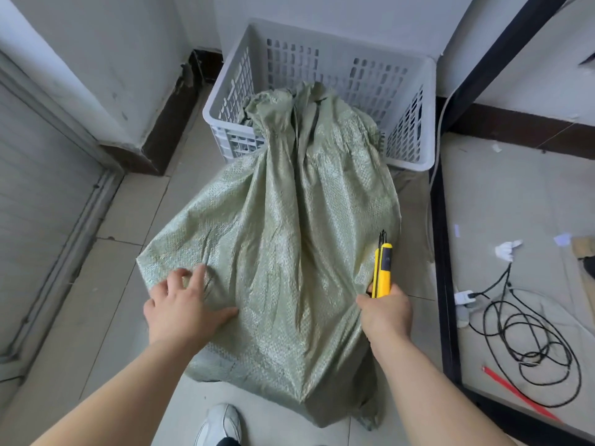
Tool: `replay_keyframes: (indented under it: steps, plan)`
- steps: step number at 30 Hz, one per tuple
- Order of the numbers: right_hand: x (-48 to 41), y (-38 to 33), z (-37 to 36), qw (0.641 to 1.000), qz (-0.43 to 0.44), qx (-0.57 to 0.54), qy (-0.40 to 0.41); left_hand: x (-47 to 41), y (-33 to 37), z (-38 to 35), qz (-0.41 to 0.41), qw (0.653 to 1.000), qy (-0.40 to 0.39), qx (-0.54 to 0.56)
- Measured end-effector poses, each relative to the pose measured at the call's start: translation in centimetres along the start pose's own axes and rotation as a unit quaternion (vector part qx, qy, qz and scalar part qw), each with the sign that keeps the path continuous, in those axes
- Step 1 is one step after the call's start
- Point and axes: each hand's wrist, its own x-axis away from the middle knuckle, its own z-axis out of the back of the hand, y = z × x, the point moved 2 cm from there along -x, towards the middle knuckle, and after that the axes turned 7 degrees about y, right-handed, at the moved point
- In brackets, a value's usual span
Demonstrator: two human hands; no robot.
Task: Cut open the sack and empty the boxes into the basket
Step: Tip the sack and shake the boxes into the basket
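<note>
As right hand holds cutter, left hand splayed

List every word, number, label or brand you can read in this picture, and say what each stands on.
None can be read.
The sack, basket and knife show no print.
The scraps on the floor are too small to tell whether they carry any.

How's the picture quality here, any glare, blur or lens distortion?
Head view: soft, even light with faint shadows; the sack glints with mild glare on its weave; wide-angle distortion bows the black frame at right; left hand, right hand and knife look sharp, no motion blur.
</note>
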Motion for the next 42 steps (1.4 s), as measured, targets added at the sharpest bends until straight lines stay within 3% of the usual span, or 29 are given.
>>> replay_keyframes:
  steps: [3, 8, 14, 22, 26, 30, 34, 38, 42]
  plan:
    - [-0.4, -0.5, 0.0, 0.999, -0.005, -0.031, 0.016, -1.0, 0.4, -0.1, -0.037, 0.998, 0.033, -0.029]
    - [-0.9, -1.2, 0.2, 0.999, 0.006, -0.042, 0.021, -2.1, 0.8, -0.8, -0.060, 0.998, -0.018, -0.001]
    - [-1.6, -3.3, 1.3, 0.997, 0.017, -0.058, 0.045, -2.3, 2.3, 2.7, 0.006, 0.981, 0.013, 0.191]
    - [-4.8, -13.8, 4.1, 0.983, 0.061, -0.173, 0.026, -7.0, 7.7, 12.3, 0.056, 0.905, 0.146, 0.397]
    - [-5.4, -13.7, 2.2, 0.987, 0.050, -0.132, -0.078, -9.6, 9.0, 10.1, 0.096, 0.920, 0.092, 0.369]
    - [-5.0, -10.2, 0.3, 0.982, 0.033, -0.139, -0.120, -10.1, 7.5, 6.6, 0.139, 0.924, 0.030, 0.356]
    - [-3.8, -7.2, -0.1, 0.980, 0.023, -0.156, -0.121, -9.9, 5.9, 5.2, 0.099, 0.943, 0.015, 0.317]
    - [-1.4, -5.3, 0.4, 0.985, 0.046, -0.153, -0.072, -8.4, 4.0, 6.0, 0.038, 0.956, 0.053, 0.285]
    - [1.4, -2.9, 0.6, 0.991, 0.034, -0.115, -0.067, -6.3, 0.8, 5.8, 0.073, 0.967, 0.042, 0.240]
